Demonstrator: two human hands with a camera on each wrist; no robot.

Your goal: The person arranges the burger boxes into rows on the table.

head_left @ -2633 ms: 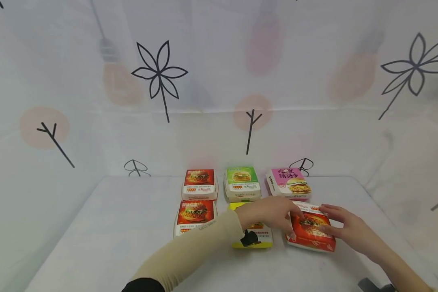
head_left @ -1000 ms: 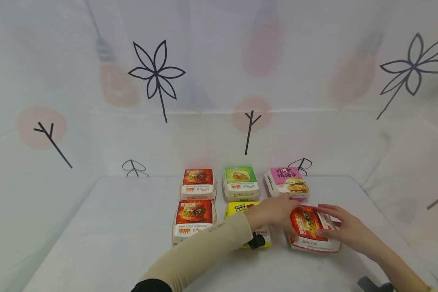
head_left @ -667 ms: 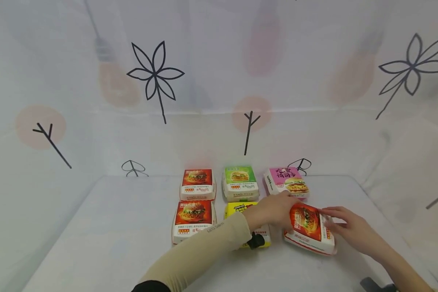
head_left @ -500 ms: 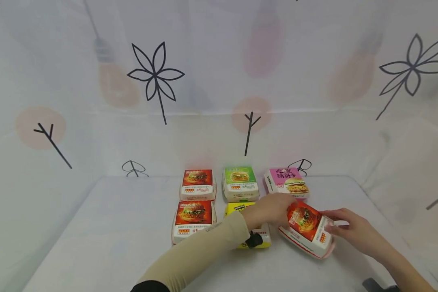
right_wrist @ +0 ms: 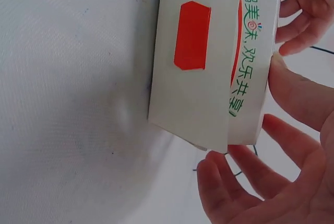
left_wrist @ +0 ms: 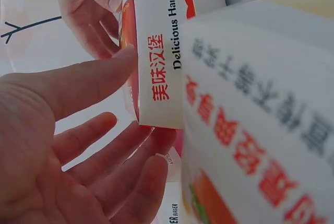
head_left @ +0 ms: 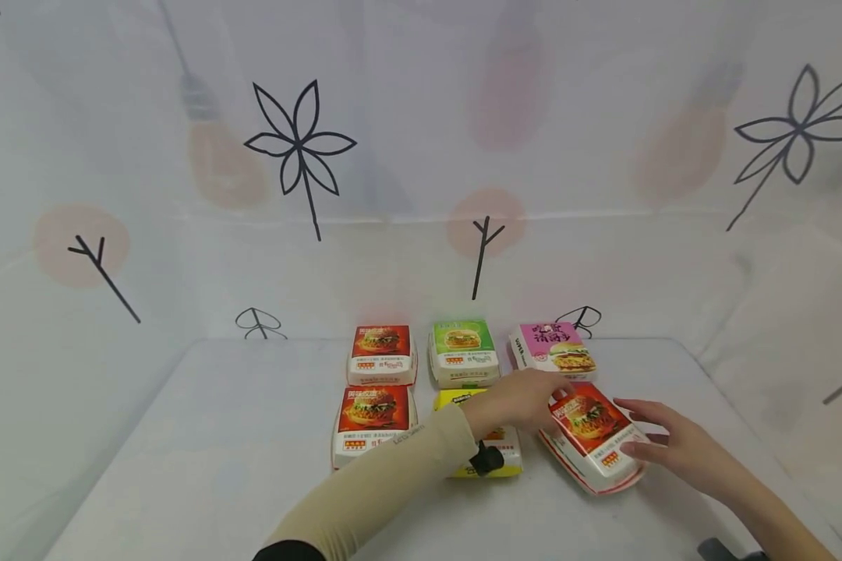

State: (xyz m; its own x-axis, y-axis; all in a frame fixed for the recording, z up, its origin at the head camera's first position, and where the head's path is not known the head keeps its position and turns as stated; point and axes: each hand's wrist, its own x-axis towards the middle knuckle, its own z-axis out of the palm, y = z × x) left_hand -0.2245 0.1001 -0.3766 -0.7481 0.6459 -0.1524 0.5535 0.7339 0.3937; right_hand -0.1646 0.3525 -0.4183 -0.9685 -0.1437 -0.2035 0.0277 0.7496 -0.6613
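Observation:
A red and white hamburger box [head_left: 592, 432] sits turned at an angle at the right front of the group. My left hand [head_left: 522, 401] holds its left corner; in the left wrist view, the thumb is against one side and the fingers of the left hand [left_wrist: 78, 151] reach round the far side. On the right, my right hand [head_left: 684, 444] grips the opposite end. The right wrist view has that thumb on the edge of the hamburger box [right_wrist: 209, 78], while the other fingers of the right hand [right_wrist: 302, 192] curl by its end. Behind lies a purple burger box [head_left: 557, 351].
Beside my left forearm is a yellow box [head_left: 501, 463], partly covered. A green box [head_left: 463, 354] stands behind it. Two more red boxes, one at the back [head_left: 382, 354] and one in front [head_left: 372, 417], stand left on the white table [head_left: 203, 467].
Between both hands the red hamburger box has been turned; its white printed panel, first at the far side, now faces the near right. The other boxes stay in place.

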